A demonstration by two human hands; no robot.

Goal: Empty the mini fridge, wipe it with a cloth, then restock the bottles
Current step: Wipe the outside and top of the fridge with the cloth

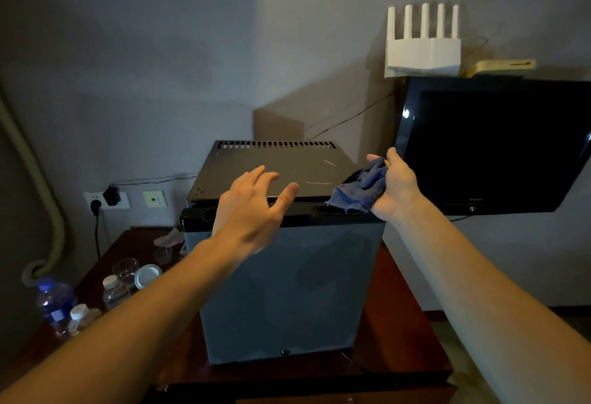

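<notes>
Dim grey walls back a dark wooden desk (396, 307) carrying the closed grey mini fridge (287, 291). Above its black top, the left hand (252, 208) hovers, fingers spread, empty. The right hand (395, 186) grips a crumpled blue cloth (359, 191) at the fridge's right edge. Clear plastic bottles (113, 291) stand left of the fridge; their labels are unreadable.

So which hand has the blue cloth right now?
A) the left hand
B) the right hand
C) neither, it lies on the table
B: the right hand grips the blue cloth at the mini fridge's top corner, while the left hand is open and empty.
</notes>
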